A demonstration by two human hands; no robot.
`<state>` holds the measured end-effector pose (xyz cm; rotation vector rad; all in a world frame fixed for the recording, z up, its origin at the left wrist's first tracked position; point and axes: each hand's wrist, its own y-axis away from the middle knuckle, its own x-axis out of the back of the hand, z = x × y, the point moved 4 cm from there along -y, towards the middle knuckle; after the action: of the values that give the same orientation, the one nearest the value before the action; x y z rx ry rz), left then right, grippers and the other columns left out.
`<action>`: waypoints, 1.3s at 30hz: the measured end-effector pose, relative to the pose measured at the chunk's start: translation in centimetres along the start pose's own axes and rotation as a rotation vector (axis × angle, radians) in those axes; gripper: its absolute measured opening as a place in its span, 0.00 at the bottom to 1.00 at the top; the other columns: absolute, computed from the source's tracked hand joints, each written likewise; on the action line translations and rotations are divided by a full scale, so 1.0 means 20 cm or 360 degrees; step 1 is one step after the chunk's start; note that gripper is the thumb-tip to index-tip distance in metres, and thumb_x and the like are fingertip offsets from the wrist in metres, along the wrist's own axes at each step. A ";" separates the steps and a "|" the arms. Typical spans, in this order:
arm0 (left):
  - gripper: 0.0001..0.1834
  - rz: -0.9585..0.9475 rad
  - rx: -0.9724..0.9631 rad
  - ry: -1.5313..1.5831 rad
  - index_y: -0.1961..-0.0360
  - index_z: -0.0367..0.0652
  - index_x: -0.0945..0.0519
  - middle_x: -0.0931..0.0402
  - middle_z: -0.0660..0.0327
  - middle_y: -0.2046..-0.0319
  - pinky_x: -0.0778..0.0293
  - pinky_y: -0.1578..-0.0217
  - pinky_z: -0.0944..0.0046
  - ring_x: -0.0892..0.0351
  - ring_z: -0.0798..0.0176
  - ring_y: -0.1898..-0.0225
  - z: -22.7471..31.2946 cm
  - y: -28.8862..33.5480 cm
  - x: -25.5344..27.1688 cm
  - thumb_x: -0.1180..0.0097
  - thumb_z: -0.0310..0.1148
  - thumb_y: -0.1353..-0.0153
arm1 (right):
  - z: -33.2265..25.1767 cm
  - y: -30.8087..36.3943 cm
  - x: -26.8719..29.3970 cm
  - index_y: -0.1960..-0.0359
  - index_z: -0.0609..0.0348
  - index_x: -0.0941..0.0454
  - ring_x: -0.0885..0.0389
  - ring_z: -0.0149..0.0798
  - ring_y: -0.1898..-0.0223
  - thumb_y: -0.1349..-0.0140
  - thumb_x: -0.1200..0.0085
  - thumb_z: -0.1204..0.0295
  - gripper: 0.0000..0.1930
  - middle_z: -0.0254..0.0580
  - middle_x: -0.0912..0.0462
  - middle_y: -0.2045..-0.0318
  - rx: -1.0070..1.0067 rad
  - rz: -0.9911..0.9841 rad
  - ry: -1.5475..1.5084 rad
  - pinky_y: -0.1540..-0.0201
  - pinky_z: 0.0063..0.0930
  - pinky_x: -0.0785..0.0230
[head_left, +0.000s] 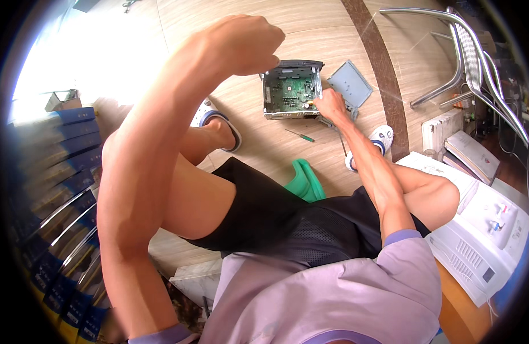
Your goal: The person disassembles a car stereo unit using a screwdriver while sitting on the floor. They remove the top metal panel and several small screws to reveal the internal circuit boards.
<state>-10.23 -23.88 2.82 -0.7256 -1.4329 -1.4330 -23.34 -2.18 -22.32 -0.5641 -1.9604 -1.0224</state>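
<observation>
Fingers of your right hand (329, 104) pinch narrow at the green circuit board (289, 92) in its open metal case (292, 90) on the floor; left hand (246, 43) fisted, raised, empty. Risk: slipping could scrape board components; screwdriver (300, 136) lies nearby

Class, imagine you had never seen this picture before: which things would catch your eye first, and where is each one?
The raised left hand, closed in a fist, fills the upper middle on a bent forearm. Beyond it on the wooden floor lies an opened metal case with a green circuit board, where the right hand touches its right edge. A small screwdriver lies just in front of the case, and a grey cover plate to its right.
</observation>
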 end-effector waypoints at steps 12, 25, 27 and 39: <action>0.15 0.0203 -0.0089 0.0247 0.61 0.39 0.17 0.16 0.47 0.63 0.23 0.53 0.49 0.18 0.45 0.57 -0.10 0.10 0.14 0.43 0.39 0.41 | -0.27 -0.01 0.22 0.65 0.67 0.19 0.16 0.65 0.62 0.44 0.52 0.71 0.13 0.66 0.17 0.67 0.0304 0.0212 0.0405 0.58 0.54 0.23; 0.16 0.0039 -0.0040 0.0129 0.58 0.39 0.17 0.16 0.48 0.61 0.23 0.53 0.49 0.18 0.46 0.55 -0.08 0.14 0.14 0.43 0.39 0.39 | -0.41 0.16 0.14 0.59 0.58 0.24 0.16 0.38 0.75 0.45 0.45 0.75 0.11 0.42 0.20 0.63 0.1280 0.0986 0.0921 0.79 0.32 0.23; 0.16 0.0050 -0.0071 0.0108 0.58 0.39 0.17 0.16 0.48 0.61 0.23 0.53 0.50 0.18 0.45 0.55 -0.09 0.14 0.11 0.42 0.39 0.39 | -0.45 0.21 0.08 0.55 0.56 0.23 0.18 0.32 0.76 0.46 0.44 0.74 0.15 0.38 0.21 0.59 0.1485 0.1092 0.1143 0.81 0.27 0.25; 0.18 0.0066 0.0006 0.0095 0.55 0.39 0.18 0.16 0.47 0.64 0.24 0.55 0.48 0.18 0.44 0.58 -0.11 0.20 0.00 0.43 0.42 0.39 | -0.45 0.36 -0.09 0.47 0.53 0.24 0.26 0.29 0.71 0.44 0.45 0.73 0.20 0.33 0.25 0.55 0.1596 0.1100 0.1171 0.80 0.19 0.27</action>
<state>-6.24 -25.46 4.16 -0.7003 -1.3672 -1.4085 -13.22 -5.55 -17.79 -0.1895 -1.2108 0.2288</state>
